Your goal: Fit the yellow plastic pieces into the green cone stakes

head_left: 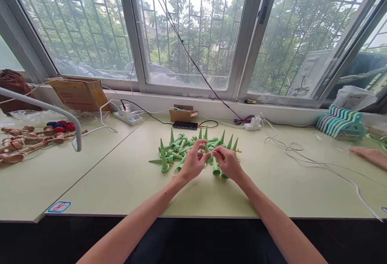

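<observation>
Tapered green plastic cones (165,165): over a dozen, overlapping, exact count hidden | bare left hand (193,162): 1 | bare right hand (229,161): 1 | flat black phone (185,125): 1 | white plastic power strips (130,117): 2 | small open brown cardboard box (181,115): 1

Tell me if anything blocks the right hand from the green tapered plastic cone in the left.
Nothing visible does: the right hand is close beside that cone in the left hand. Other green plastic cones sit around and below, not between.
</observation>
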The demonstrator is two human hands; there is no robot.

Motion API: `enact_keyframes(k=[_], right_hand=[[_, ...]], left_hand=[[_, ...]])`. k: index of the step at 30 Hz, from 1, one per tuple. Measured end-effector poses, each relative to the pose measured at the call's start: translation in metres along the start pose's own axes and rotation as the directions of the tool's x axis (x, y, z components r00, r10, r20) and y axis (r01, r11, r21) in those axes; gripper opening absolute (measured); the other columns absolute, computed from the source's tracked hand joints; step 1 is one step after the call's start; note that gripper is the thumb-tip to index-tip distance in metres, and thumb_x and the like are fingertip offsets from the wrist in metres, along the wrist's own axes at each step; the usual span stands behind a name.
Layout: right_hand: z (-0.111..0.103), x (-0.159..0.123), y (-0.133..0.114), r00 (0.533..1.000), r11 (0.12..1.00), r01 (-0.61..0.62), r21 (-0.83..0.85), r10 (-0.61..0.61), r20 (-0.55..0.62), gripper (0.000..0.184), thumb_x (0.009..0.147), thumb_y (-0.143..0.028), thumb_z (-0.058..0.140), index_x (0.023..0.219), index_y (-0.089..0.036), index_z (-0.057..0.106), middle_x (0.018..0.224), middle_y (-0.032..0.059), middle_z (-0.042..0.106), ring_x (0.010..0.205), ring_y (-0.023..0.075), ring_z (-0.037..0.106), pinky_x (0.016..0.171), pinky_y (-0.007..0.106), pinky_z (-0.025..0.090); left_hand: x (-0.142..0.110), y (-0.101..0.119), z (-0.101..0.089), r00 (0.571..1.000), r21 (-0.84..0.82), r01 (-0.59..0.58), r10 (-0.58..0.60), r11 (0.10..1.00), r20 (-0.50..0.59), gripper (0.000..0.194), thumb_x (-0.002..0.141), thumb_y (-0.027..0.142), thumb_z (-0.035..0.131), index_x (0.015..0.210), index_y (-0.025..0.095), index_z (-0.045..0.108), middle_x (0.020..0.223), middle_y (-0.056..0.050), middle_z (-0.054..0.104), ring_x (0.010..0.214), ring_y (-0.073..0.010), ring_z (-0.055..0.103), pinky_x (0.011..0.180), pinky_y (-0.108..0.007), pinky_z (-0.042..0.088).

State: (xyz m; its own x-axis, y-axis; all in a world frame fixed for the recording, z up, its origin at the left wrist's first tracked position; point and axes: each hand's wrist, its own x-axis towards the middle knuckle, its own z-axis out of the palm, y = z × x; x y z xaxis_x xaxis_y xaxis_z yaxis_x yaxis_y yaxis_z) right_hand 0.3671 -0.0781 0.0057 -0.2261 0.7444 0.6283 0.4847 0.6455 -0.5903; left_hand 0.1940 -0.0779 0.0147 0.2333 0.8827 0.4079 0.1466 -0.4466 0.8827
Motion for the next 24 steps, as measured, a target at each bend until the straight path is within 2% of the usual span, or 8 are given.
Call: enact_keyframes(k=[6, 12, 16, 20, 24], right_hand=[[0.0007, -0.0005, 0.0009, 1.000, 1.000, 0.007, -0.020, -0.007, 0.016, 0.029, 0.099, -0.034, 0.043, 0.075, -0.020, 0.053, 0.060, -0.0027, 0.048, 0.052, 0.0121, 0.038, 0.052, 0.025, 0.031], [0.0010, -0.0011, 0.0004, 1.000, 0.999, -0.009, -0.039, 0.010, 0.021, 0.033, 0.099, -0.034, 0.043, 0.068, -0.021, 0.045, 0.055, -0.0049, 0.037, 0.049, 0.0115, 0.030, 0.051, 0.026, 0.027], [0.0012, -0.0008, 0.0003, 1.000, 0.999, -0.010, -0.045, 0.010, 0.012, 0.034, 0.099, -0.035, 0.043, 0.068, -0.021, 0.045, 0.055, -0.0045, 0.039, 0.049, 0.0114, 0.031, 0.050, 0.026, 0.026], [0.0017, -0.0002, 0.0011, 1.000, 0.999, -0.015, -0.046, 0.015, -0.009, 0.034, 0.099, -0.036, 0.043, 0.069, -0.021, 0.048, 0.055, -0.0044, 0.040, 0.048, 0.0114, 0.032, 0.050, 0.026, 0.027], [0.0027, 0.0002, 0.0034, 0.998, 0.998, -0.038, -0.044, 0.036, -0.051, 0.033, 0.099, -0.038, 0.044, 0.071, -0.021, 0.050, 0.054, -0.0045, 0.041, 0.048, 0.0116, 0.034, 0.050, 0.025, 0.029]], left_hand=[[-0.0019, 0.0002, 0.0009, 0.997, 0.147, -0.068, 0.070, 0.987, -0.010, 0.030, 0.088, 0.034, 0.057, 0.116, 0.025, 0.050, 0.095, -0.001, 0.053, 0.047, -0.0031, 0.035, 0.047, -0.018, 0.035], [-0.0036, 0.0010, 0.0001, 0.991, 0.218, -0.136, 0.132, 0.967, 0.029, 0.031, 0.089, 0.031, 0.054, 0.119, 0.026, 0.049, 0.096, -0.002, 0.056, 0.048, -0.0045, 0.039, 0.051, -0.020, 0.036], [-0.0043, 0.0029, 0.0002, 0.990, 0.208, -0.144, 0.139, 0.967, 0.041, 0.037, 0.089, 0.031, 0.055, 0.125, 0.027, 0.046, 0.098, -0.002, 0.057, 0.048, -0.0040, 0.040, 0.050, -0.019, 0.035], [-0.0052, 0.0062, 0.0026, 0.994, 0.155, -0.109, 0.111, 0.982, -0.002, 0.045, 0.088, 0.036, 0.059, 0.129, 0.028, 0.042, 0.100, -0.003, 0.058, 0.049, -0.0039, 0.042, 0.049, -0.018, 0.036], [-0.0046, 0.0094, 0.0044, 0.995, 0.119, -0.078, 0.084, 0.990, -0.047, 0.046, 0.091, 0.042, 0.054, 0.131, 0.028, 0.037, 0.103, -0.004, 0.059, 0.050, -0.0052, 0.049, 0.048, -0.019, 0.038]])
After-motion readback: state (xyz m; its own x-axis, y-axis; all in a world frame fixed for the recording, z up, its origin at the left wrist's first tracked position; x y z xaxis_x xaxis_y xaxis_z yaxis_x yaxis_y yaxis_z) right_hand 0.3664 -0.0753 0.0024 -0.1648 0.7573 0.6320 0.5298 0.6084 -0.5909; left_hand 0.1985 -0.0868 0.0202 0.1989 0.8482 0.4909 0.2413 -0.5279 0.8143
